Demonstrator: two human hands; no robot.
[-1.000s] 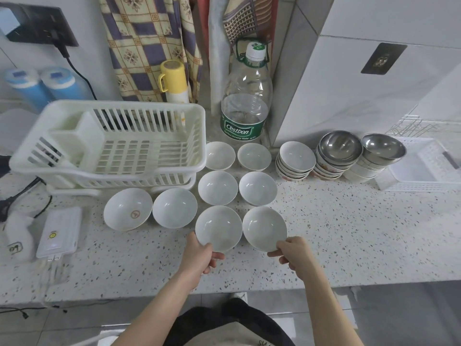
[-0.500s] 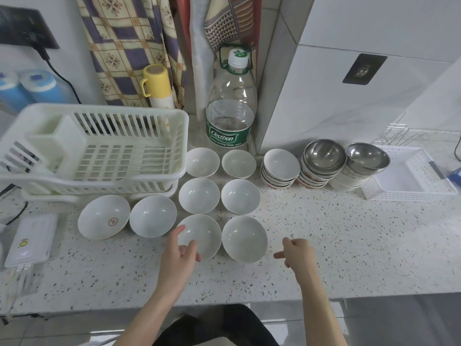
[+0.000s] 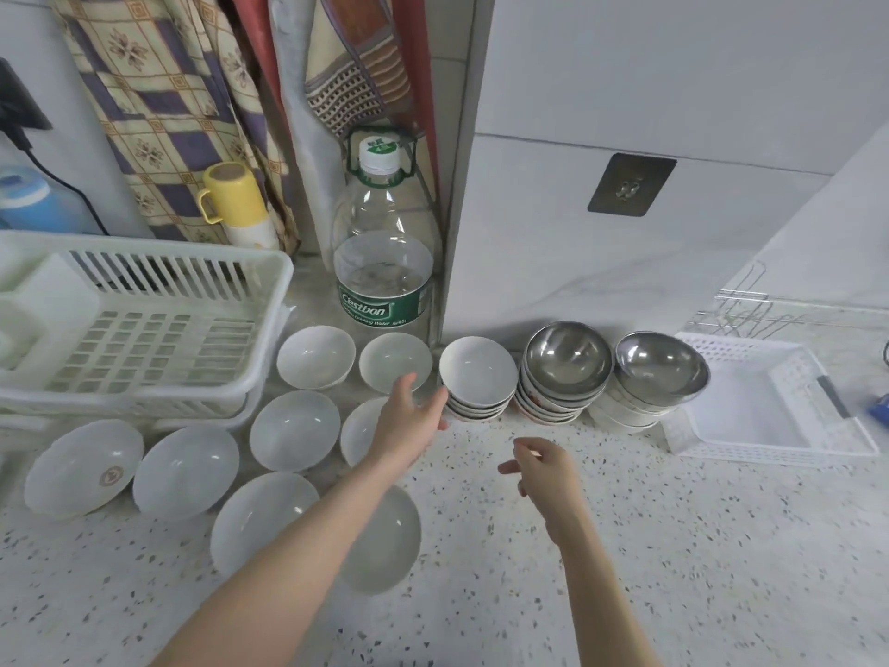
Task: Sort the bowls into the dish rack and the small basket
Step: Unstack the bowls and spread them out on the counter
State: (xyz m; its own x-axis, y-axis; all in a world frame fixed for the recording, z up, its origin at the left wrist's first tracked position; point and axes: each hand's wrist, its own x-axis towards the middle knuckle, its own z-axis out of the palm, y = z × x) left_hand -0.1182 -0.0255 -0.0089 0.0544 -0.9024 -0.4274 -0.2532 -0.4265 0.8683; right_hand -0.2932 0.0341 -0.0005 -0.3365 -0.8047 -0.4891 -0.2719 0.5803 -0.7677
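Both hands are out over the surface and hold nothing: the left hand (image 3: 409,421) reaches far and right, fingers spread and relaxed, its fingertips just beside the stack of small white bowls (image 3: 477,377), though whether they touch the rim I cannot tell; the right hand (image 3: 541,469) hovers nearer, fingers loosely curled, apart from any bowl. Judging by how things lie, the sorting has barely begun, if at all. The dish rack (image 3: 144,324) at the far left shows no bowls inside, and the small basket (image 3: 769,402) at the far right looks bare as well. Eight wide white bowls (image 3: 293,428) sit singly on the speckled surface (image 3: 673,546) between the rack and the near edge, two of them partly hidden under the left forearm. To the right of the small white stack stand two more stacks, each topped by a steel bowl (image 3: 567,361), the rightmost just beside the basket. A large water bottle (image 3: 382,262) stands behind the bowls against the wall. Everything is left to do; the likely first step is lifting the small stack the left hand nears.
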